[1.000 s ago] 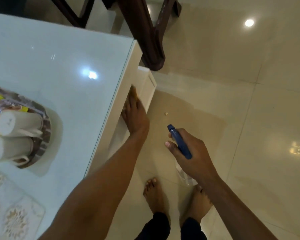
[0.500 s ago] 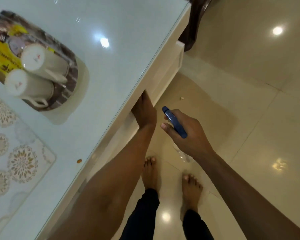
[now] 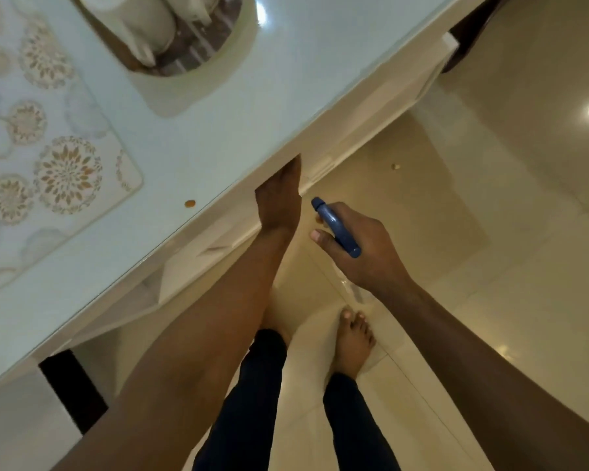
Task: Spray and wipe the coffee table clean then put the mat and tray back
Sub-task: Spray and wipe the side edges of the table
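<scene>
Since the earlier picture, the desk (image 3: 245, 107) has been brought closer and turned more in the view, and the tray (image 3: 198, 45) has been pushed up to the top edge of the picture. The left hand (image 3: 279, 198) is laid flat against the side edge of the desk; the fingers are hidden under the rim, so it cannot be told if a cloth is held there. The right hand (image 3: 357, 246) is closed around a blue spray bottle (image 3: 335, 227), which is held over the floor (image 3: 490, 266), just beside the desk edge.

The mat (image 3: 48, 158) and the tray with its white cups (image 3: 140, 18) are on the desk top. A small brown crumb (image 3: 189, 203) is seen near the mat's corner, and another bit (image 3: 395, 166) is seen on the floor.

Some things could go wrong. If the bottle is squeezed where it is now, the floor could be made wet, and bare feet (image 3: 354, 338) could be slipped on it. If the top is sprayed with the mat and tray on it, they could be made wet. The cups could be knocked over if the tray is bumped.
</scene>
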